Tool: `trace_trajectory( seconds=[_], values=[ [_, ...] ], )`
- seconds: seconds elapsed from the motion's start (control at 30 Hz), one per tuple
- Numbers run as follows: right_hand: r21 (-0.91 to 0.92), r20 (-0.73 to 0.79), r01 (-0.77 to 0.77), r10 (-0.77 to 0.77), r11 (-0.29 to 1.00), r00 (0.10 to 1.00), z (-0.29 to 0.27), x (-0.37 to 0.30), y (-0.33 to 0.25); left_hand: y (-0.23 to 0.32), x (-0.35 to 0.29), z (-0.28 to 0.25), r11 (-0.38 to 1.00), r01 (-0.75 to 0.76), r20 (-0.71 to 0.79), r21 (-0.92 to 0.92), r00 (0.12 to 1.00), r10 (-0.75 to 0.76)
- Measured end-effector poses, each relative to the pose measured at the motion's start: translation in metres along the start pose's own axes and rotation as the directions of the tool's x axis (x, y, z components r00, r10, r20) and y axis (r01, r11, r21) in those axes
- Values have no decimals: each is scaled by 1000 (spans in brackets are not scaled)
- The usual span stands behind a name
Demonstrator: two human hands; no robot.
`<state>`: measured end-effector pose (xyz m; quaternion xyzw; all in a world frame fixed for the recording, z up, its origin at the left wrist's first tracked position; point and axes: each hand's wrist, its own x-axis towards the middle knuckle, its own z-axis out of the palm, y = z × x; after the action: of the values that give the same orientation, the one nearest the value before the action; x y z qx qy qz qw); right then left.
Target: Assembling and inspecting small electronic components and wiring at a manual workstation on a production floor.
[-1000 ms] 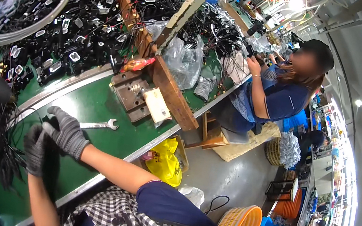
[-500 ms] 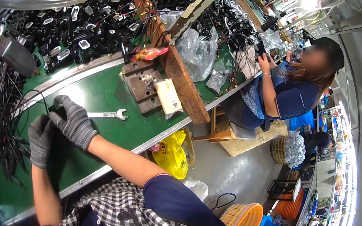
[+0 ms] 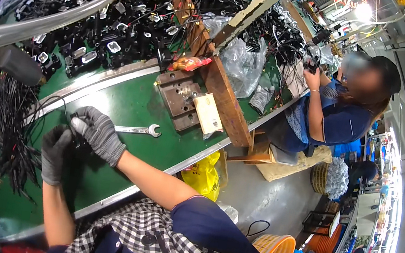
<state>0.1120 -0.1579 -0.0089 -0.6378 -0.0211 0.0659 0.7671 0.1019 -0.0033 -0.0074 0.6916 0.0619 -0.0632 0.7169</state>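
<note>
My right hand, in a grey knit glove, is closed with thumb and fingers together on a thin black cable. That cable arcs up from the hand toward a bundle of black cables on the left. Close beside it, my left hand, gloved too, has its fingers curled in by the cable's end. A small dark piece shows between the hands, but its shape is lost in shadow and I cannot make out what the left fingers grip. An open-end wrench lies on the green tabletop, just right of my right hand.
Beyond a metal rail lies a heap of black parts. A brown metal block and pale packet sit by a wooden divider. A dark, rounded tool head stands left. A co-worker sits at right.
The whole view has shifted slightly, so the bench appears further right. My hands stay close together at the cable; the right fingers have turned a little inward over it.
</note>
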Motion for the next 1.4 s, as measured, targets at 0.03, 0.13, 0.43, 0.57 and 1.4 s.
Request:
trace_trajectory(
  seconds=[0.03,0.13,0.43,0.57,1.4],
  values=[
    [-182,-70,105,-120,978,990,2,1,3,-2,1,1,1000,6,3,1,1000,-6],
    [-426,-120,228,-304,876,945,1,-1,9,-7,5,3,861,-343,86,376,938,336],
    [172,88,-110,96,979,991,-3,-4,-5,-4,2,-14,950,75,383,-303,922,49],
    [-206,-86,129,-149,970,985,-1,0,5,-1,-1,8,946,143,93,-290,988,-120],
    [143,-764,668,-347,731,544,-280,203,-228,-12,4,0,819,-368,285,442,922,260]
  ],
)
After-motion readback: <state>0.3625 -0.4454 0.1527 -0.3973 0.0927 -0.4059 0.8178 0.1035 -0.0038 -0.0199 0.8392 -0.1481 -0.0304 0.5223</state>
